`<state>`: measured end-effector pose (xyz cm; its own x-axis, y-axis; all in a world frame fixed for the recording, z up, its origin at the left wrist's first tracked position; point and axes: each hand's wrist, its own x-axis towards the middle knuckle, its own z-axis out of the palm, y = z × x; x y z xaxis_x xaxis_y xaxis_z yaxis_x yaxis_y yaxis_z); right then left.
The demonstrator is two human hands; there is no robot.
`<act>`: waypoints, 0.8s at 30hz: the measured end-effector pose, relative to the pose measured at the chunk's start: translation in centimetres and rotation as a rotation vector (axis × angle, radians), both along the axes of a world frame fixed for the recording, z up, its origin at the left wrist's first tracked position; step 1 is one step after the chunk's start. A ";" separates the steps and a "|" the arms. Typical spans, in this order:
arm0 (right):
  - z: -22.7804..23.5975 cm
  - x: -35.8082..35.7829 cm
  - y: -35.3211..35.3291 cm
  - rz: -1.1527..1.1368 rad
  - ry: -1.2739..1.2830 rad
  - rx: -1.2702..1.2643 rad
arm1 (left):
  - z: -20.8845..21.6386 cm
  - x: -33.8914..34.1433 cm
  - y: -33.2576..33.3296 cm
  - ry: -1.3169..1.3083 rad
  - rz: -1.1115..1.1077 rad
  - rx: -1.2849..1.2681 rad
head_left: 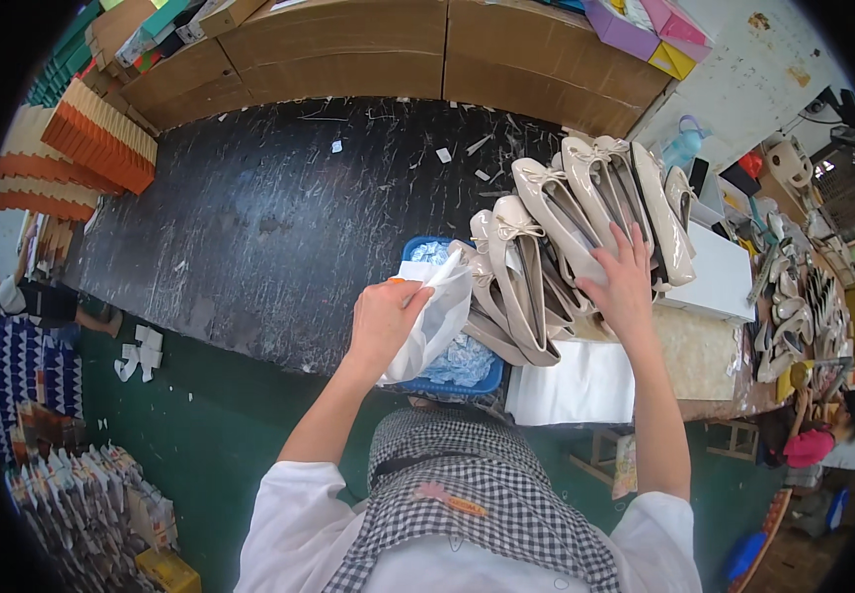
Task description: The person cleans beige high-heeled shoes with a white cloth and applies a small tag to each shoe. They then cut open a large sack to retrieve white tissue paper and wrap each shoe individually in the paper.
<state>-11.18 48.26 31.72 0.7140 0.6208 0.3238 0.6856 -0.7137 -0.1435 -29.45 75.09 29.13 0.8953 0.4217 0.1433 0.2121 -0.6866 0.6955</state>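
Observation:
My left hand [384,318] is closed on a thin white sheet of wrapping paper [432,326], which hangs crumpled beside it. Under the sheet stands a blue plastic basket [498,381] filled with crumpled pale-blue wads [462,364]. To the right, glossy beige ballet flats [516,282] with small bows lean together in a row on the table. My right hand [625,287] lies over these shoes with its fingers spread, touching one near its edge; whether it grips that shoe I cannot tell. A stack of flat white paper [570,385] lies at the table edge below the right wrist.
The black worktable [249,227] carries paper scraps. Cardboard boxes [338,49] line its far side, and orange-and-cream stacks [101,138] stand at left. A white box [709,272] is right of the shoes. More shoes [793,306] and a person [813,440] are at far right; another person [42,301] is at far left.

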 end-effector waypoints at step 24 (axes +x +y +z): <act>-3.4 -10.7 14.4 0.150 1.490 1.174 | 1.0 -0.9 0.7 -0.219 0.119 -0.699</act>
